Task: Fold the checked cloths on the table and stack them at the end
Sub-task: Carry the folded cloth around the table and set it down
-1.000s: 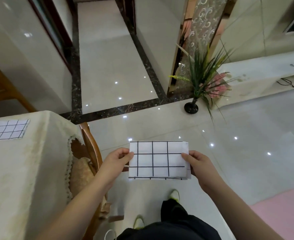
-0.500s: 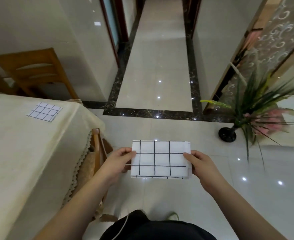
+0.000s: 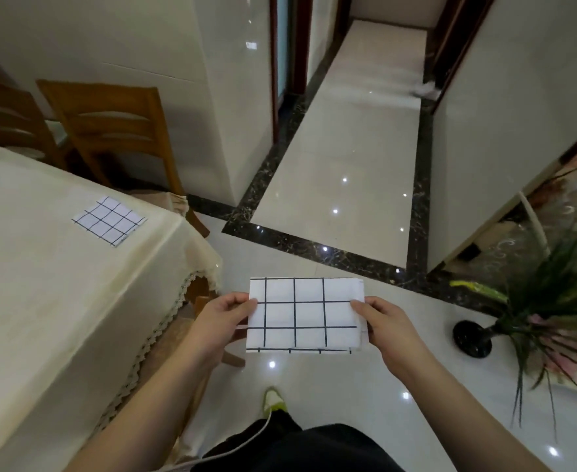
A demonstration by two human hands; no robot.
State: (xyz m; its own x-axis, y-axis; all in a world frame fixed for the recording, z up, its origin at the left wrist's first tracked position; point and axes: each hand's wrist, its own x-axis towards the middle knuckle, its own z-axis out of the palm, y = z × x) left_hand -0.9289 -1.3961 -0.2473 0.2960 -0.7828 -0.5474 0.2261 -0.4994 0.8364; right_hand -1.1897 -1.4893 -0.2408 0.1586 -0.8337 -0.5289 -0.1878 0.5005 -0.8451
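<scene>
The person holds a folded checked cloth point(image 3: 305, 315) in the air over the tiled floor point(image 3: 348, 158), off the table's right edge and touching nothing but the hands. The left hand point(image 3: 219, 321) has its grip closed on the cloth's left edge, thumb on top and the other fingers hidden beneath the fabric. The right hand point(image 3: 385, 325) pinches the right edge the same way, and its lower fingers cannot be seen either. How many layers the fold has is hard to make out; only offset edges show along the bottom and right sides.

A second folded checked cloth point(image 3: 110, 220) lies flat on the table point(image 3: 42, 301) near its far right corner, well apart from the held one. The table's left part is cut off by the frame, and a cream tablecloth with a lace hem hides its legs. A wooden chair point(image 3: 110, 127) stands behind the far edge, and another is cropped at the left border. A chair tucked under the right edge shows only as bits of wood below the lace.

A potted plant point(image 3: 535, 311) in a black vase stands on the floor at right (its leaves are blurred and partly out of frame). One shoe point(image 3: 274, 400) shows below the cloth. No writing or brand can be read anywhere.
</scene>
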